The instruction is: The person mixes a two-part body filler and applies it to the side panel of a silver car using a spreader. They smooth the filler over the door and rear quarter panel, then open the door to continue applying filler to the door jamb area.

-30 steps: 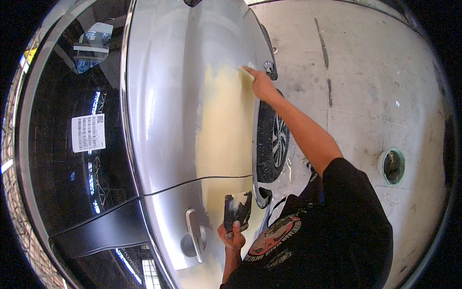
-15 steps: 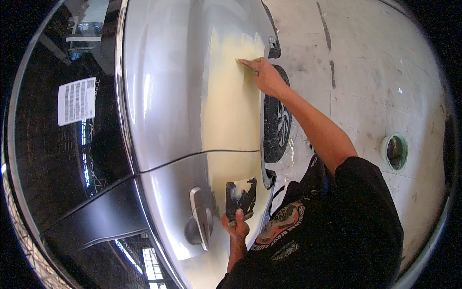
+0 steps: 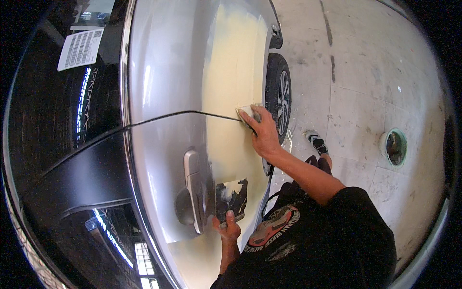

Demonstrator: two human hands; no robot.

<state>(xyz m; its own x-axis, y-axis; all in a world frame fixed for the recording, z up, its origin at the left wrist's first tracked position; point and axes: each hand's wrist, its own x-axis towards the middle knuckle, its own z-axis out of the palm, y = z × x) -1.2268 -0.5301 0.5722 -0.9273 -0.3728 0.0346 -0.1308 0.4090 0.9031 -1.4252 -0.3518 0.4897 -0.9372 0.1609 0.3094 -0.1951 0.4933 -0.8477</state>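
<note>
My right hand (image 3: 264,132) is closed round a small, pale putty spreader (image 3: 248,111). The spreader's edge rests on the cream filler (image 3: 231,72) that covers a long band of the silver car's side, right by the seam between two panels. Below it, my left hand (image 3: 228,228) grips a dark, square putty board (image 3: 231,200) by its lower edge, thumb on top. Cream putty shows on part of the board's face. The board is held in front of the door, to the right of the silver door handle (image 3: 193,192).
Left of the silver panels are dark windows (image 3: 48,106), one bearing a white printed sheet (image 3: 80,49). A wheel (image 3: 279,96) stands at the car's right side. On the pale, stained floor (image 3: 356,86) sits a round, green-rimmed container (image 3: 395,147). My shoe (image 3: 316,143) is near the wheel.
My right hand has drawn the spreader down along the filler, from near its top to the panel seam. My left hand still holds the board. The view has shifted slightly.
</note>
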